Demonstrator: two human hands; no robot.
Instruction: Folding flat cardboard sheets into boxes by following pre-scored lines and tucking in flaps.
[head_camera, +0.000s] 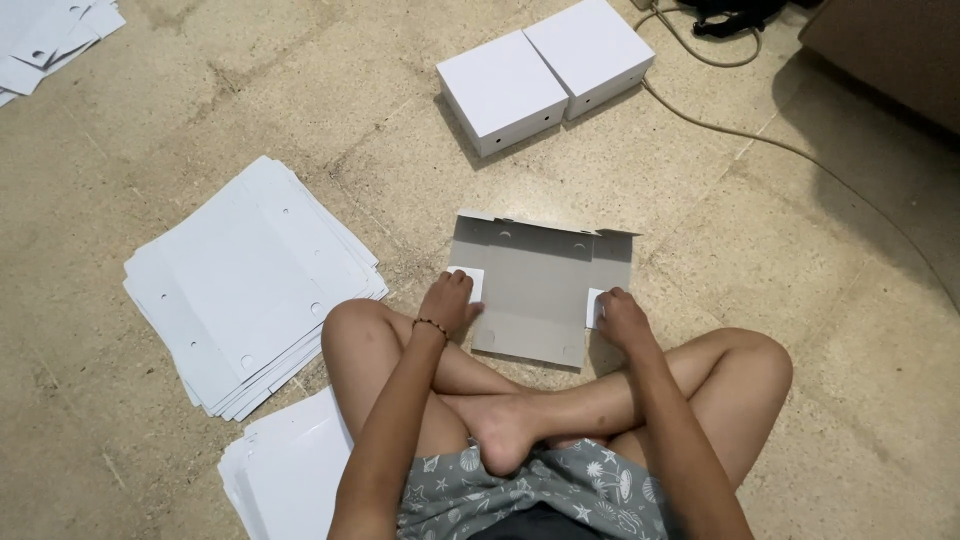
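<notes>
Both hands (450, 302) (622, 318) on flat box blank's (540, 285) side flaps, perhaps pressing.

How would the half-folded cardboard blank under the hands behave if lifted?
The cardboard blank looks thin and creased, so it would probably flex along its folds. It likely weighs little. Its raised far edge may flop, since only the left hand and right hand press its side flaps.

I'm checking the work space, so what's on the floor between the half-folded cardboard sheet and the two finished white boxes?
Nothing: in the head view the stretch of floor between the half-folded sheet and the two white boxes is bare. The cable runs off to the right of it.
</notes>
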